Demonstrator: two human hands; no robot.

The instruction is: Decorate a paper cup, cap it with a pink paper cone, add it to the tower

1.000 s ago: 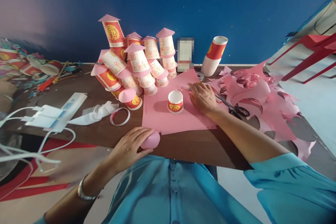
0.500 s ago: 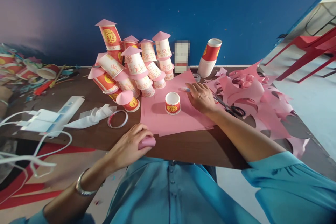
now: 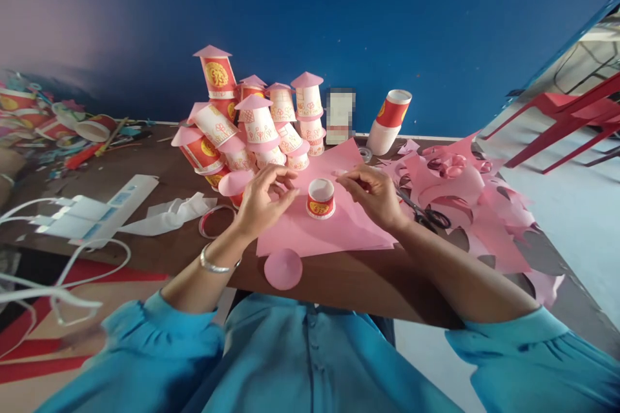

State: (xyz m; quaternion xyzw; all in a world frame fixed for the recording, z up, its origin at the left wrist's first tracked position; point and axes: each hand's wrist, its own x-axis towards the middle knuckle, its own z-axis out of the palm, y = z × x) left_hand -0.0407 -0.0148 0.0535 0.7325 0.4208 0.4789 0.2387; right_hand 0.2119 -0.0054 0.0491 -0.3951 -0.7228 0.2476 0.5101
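1. head view: both hands are seen raised over a flat sheet of pink paper (image 3: 334, 232) that lies on a dark brown wooden table (image 3: 368, 274).
2. the left hand (image 3: 261, 197) is held just left of a small red and white paper cup (image 3: 320, 199); its fingers (image 3: 283, 175) are curled with the tips drawn together, and whether anything is pinched between them cannot be told.
3. the right hand (image 3: 375, 193) is held just right of the cup, with the thumb and forefinger closed on a small thin object near the fingertips, too small to identify.
4. the cup is stood mouth up on the pink sheet, between the two hands and apart from both.
5. a round pink paper cone (image 3: 283, 269) is seen lying alone on the bare table near the front edge, below the left hand and touched by neither hand.
6. a heap of paper cups topped with pink cone lids (image 3: 252, 122) is piled behind the sheet, against a blue wall (image 3: 339, 13).
7. a tilted stack of plain cups (image 3: 389, 122) is placed to the right of the heap.
8. black-handled scissors (image 3: 429, 213) are laid beside the right wrist, on pink paper offcuts (image 3: 484, 206).
9. a white ring (image 3: 213, 222) and crumpled white paper (image 3: 169, 214) are seen left of the left hand.
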